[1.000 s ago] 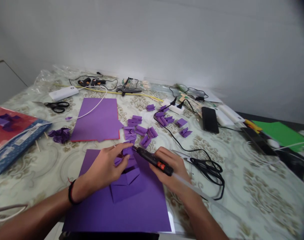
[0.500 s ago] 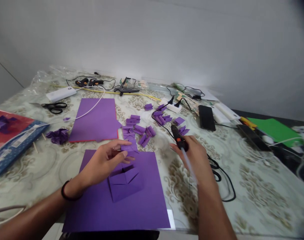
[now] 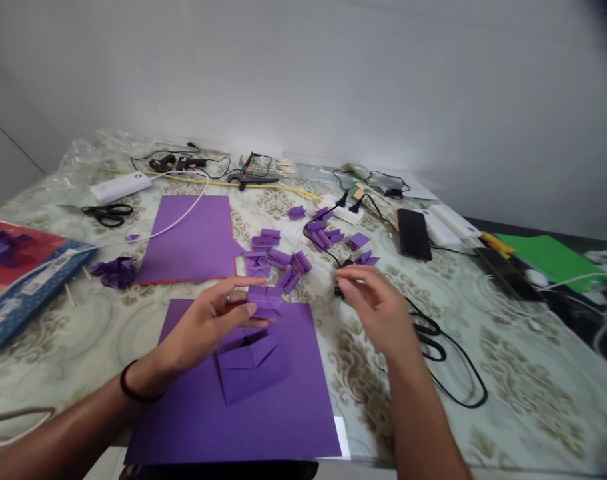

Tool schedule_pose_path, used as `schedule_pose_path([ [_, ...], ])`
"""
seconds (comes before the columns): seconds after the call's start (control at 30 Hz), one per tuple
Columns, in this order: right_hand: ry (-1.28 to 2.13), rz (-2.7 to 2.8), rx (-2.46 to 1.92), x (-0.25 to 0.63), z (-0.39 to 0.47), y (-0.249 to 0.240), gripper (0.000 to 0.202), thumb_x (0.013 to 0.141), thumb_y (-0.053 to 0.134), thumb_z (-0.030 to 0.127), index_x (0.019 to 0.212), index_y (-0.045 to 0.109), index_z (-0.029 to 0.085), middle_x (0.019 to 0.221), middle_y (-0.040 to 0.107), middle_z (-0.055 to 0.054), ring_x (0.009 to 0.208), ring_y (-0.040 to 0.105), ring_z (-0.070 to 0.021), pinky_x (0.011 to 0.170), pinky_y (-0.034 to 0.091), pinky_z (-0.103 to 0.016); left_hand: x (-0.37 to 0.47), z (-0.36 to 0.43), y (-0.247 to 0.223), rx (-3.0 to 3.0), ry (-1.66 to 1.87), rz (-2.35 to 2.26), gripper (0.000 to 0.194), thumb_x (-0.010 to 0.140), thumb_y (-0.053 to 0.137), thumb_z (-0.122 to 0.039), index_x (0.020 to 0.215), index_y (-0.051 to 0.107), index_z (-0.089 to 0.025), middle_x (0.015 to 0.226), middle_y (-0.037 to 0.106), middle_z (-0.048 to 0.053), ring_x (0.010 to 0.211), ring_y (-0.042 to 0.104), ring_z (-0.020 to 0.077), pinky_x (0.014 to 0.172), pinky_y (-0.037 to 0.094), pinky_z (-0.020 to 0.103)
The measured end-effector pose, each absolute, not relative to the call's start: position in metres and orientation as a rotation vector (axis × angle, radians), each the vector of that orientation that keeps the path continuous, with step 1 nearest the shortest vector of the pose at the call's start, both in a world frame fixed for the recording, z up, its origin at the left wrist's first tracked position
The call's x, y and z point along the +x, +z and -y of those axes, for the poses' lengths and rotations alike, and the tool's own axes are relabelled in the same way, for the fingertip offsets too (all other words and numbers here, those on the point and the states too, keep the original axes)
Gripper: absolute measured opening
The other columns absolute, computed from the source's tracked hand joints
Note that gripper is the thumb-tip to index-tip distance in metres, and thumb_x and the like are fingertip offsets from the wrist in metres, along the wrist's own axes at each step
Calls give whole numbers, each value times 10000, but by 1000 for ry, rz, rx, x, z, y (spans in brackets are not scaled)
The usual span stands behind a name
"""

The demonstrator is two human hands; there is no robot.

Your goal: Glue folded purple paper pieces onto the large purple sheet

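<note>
My left hand [image 3: 216, 317] pinches a small folded purple paper piece [image 3: 264, 300] between thumb and fingers. It hovers over a purple sheet [image 3: 283, 427], where a larger folded purple paper form [image 3: 253, 373] stands. To the right, my right hand [image 3: 376, 303] has its fingers curled around a black glue gun [image 3: 346, 265], low over the patterned tabletop. Most of the gun is hidden behind the fingers. Several more folded purple pieces [image 3: 279, 259] lie just beyond both hands.
Behind the left hand lies another purple sheet [image 3: 188, 240], with crumpled purple paper [image 3: 114, 272] and black scissors [image 3: 108, 213] left of it. A power strip [image 3: 340, 209], a phone [image 3: 414, 235] and a looped black cable [image 3: 463, 400] occupy the right side. More glue guns [image 3: 176, 163] rest at the back.
My right hand has turned and lowered the glue gun, so its body and glue stick are now mostly hidden. The piece in my left hand has shifted slightly right and shows more fully.
</note>
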State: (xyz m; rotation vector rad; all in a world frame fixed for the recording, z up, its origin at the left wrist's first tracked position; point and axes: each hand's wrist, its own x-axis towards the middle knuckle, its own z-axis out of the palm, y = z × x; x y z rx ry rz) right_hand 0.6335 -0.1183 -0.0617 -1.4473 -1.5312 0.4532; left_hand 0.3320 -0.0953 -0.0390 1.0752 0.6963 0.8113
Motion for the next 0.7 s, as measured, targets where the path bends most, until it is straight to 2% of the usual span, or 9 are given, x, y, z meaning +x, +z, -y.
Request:
schedule_pose_path([
  [0.1, 743, 1627, -1220, 594, 126, -54, 171, 1034, 616, 328, 1133, 747, 277, 1165, 665, -71, 1041, 688, -207, 926, 576, -354, 333, 95, -40, 1067, 821, -671, 235, 955, 761, -285, 1178, 749, -211, 1056, 801, 42, 983, 797, 222, 1006, 643, 427],
  [0.2, 896, 1639, -1108, 576, 132, -53, 224, 1061, 584, 326, 1220, 741, 326, 1211, 657, -59, 1026, 693, -191, 914, 582, -349, 333, 95, -40, 1070, 805, -670, 183, 933, 788, -303, 1077, 782, -189, 1010, 797, 35, 993, 801, 235, 1011, 639, 421],
  [0.3, 912, 1627, -1075, 573, 135, -54, 237, 1071, 567, 341, 1210, 760, 345, 1199, 670, -54, 1030, 684, -190, 883, 581, -335, 333, 97, -38, 1083, 782, -712, 188, 958, 762, -344, 1075, 796, -200, 1034, 794, 28, 1012, 801, 235, 1004, 645, 398],
  [0.47, 933, 1610, -1121, 568, 135, -52, 208, 1047, 610, 380, 1094, 798, 304, 1125, 691, -61, 1028, 688, -209, 909, 557, -363, 335, 99, -34, 1101, 760, -725, 269, 1009, 682, -422, 1082, 812, -198, 1056, 791, 41, 1023, 799, 241, 991, 654, 380],
  [0.7, 891, 1645, -1128, 559, 134, -52, 86, 975, 708, 290, 1016, 780, 267, 1065, 702, -47, 1027, 684, -205, 944, 524, -366, 336, 101, -40, 1190, 764, -728, 156, 983, 722, -319, 1059, 822, -226, 1057, 785, 14, 988, 774, 170, 971, 650, 305],
])
